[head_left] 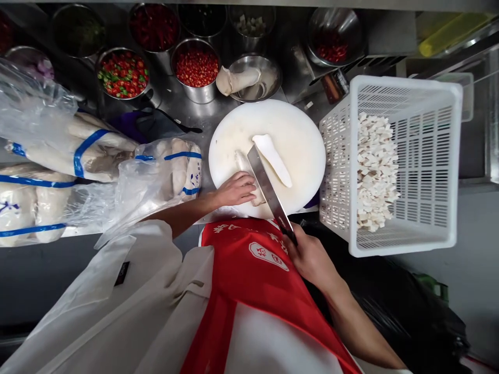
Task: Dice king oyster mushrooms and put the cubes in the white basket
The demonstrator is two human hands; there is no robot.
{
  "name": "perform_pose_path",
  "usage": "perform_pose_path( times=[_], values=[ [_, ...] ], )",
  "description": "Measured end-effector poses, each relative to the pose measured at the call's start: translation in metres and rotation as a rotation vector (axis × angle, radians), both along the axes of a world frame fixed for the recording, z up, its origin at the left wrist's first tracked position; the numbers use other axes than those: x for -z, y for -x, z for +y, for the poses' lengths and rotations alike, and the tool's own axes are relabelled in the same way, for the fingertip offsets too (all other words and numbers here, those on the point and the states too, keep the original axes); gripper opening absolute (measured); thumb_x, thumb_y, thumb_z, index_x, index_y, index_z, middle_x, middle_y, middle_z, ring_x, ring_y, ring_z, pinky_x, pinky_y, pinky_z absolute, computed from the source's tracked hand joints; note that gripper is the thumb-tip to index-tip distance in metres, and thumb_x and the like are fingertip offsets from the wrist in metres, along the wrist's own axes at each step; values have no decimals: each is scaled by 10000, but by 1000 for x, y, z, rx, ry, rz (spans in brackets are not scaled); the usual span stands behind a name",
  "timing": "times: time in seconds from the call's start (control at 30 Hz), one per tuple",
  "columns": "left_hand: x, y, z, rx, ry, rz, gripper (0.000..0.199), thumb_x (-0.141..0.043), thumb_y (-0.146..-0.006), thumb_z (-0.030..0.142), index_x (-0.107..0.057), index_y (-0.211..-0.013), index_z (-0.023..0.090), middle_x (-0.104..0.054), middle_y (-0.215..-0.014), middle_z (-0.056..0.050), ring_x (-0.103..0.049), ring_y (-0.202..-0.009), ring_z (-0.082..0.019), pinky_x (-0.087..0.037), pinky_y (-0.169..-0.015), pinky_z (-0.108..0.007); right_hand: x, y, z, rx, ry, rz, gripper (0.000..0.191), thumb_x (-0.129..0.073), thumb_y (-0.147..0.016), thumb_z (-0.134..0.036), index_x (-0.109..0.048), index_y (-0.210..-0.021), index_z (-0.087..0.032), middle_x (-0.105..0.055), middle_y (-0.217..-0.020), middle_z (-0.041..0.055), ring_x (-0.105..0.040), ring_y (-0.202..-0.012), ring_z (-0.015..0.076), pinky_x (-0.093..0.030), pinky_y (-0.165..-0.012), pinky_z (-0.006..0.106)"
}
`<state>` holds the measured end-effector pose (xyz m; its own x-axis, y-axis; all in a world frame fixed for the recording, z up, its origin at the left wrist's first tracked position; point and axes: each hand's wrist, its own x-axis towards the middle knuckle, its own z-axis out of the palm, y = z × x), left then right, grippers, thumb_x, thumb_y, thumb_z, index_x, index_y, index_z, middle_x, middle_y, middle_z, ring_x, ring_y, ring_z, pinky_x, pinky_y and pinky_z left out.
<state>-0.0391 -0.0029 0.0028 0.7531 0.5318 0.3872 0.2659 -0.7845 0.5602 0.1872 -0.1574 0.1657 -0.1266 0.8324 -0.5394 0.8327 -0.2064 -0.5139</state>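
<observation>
Two bare hands are at work: the left hand (pixel 236 189), fingers half bent and set close together, has hold of a cut king oyster mushroom (pixel 258 196), pressing it down, its thumb hidden; the right hand (pixel 312 257) is closed firmly round the handle of a cleaver (pixel 268 187). The blade slants far and left, between the held mushroom and a pale flat mushroom slice (pixel 273 158) just to its right; whether the edge is in the flesh, I cannot tell. Mushroom and slice both lie on a round white cutting board (pixel 230 130). Near the board is the person's red apron (pixel 241 259). To the right, a white slatted plastic basket (pixel 353 166) holds a heap of diced mushroom (pixel 376 176). To the left lie clear bags of whole mushrooms (pixel 187 171), banded in blue. Just beyond the board, a whole mushroom (pixel 244 80) leans over the rim of a shallow steel bowl (pixel 271 78); left of it stand steel containers of chopped red chillies (pixel 197 67) and mixed red and green chilli pieces (pixel 123 75).
</observation>
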Motion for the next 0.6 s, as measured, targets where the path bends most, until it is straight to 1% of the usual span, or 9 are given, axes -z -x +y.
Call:
perform_pose_path(
  times=[0.1, 0.2, 0.3, 0.4, 0.5, 0.57, 0.6],
  values=[
    [1, 0, 1, -5, 4, -9, 273, -563, -929, 435, -647, -922, 176, -622, -1029, -103, -539, -1059, -233, -499, -931, -414, -5, 1, 0, 6, 46, 34, 367, -379, -983, -338, -506, -1285, -172, -731, -877, 83, -711, -792, 259, -482, -675, 318],
    [2, -1, 1, 0, 18, 1, 270, -556, -931, 439, -643, -924, 183, -626, -1033, -98, -548, -1057, -230, -498, -935, -422, -3, 2, 2, 15, 63, 72, 355, -381, -988, -330, -504, -1286, -182, -734, -936, 85, -714, -834, 252, -487, -699, 313],
    [4, -1, 1, 1, 2, -13, 256, -563, -930, 424, -640, -920, 180, -639, -1027, -95, -564, -1037, -222, -499, -939, -411, -1, 3, 7, 30, 82, 97, 353, -391, -990, -339, -501, -1290, -189, -732, -930, 76, -715, -839, 251, -488, -698, 308],
    [4, -2, 1, 9, 13, -4, 253, -551, -938, 419, -638, -911, 183, -651, -1012, -85, -581, -1024, -210, -494, -956, -403, -7, 3, 13, 56, 138, 125, 348, -390, -992, -348, -495, -1286, -196, -730, -900, 63, -718, -849, 250, -492, -705, 303],
    [4, -2, 1, 31, 74, 27, 247, -531, -950, 412, -642, -915, 194, -664, -1002, -73, -592, -1031, -202, -476, -990, -409, -16, 0, 23, 63, 215, 105, 319, -392, -991, -364, -510, -1247, -215, -737, -907, 61, -722, -845, 254, -484, -681, 297],
    [5, -2, 1, 34, 110, 38, 241, -526, -952, 405, -650, -927, 200, -673, -1009, -71, -596, -1034, -204, -468, -1003, -417, -15, 1, 32, 47, 251, 89, 303, -400, -988, -369, -519, -1227, -225, -741, -913, 63, -722, -830, 256, -471, -661, 292],
    [5, -2, 1, 32, 122, 42, 238, -524, -952, 402, -655, -935, 204, -676, -1015, -72, -597, -1036, -208, -467, -1005, -422, -10, 3, 37, 33, 256, 82, 310, -401, -985, -365, -515, -1236, -222, -741, -900, 66, -721, -814, 258, -464, -653, 292]
  ],
)
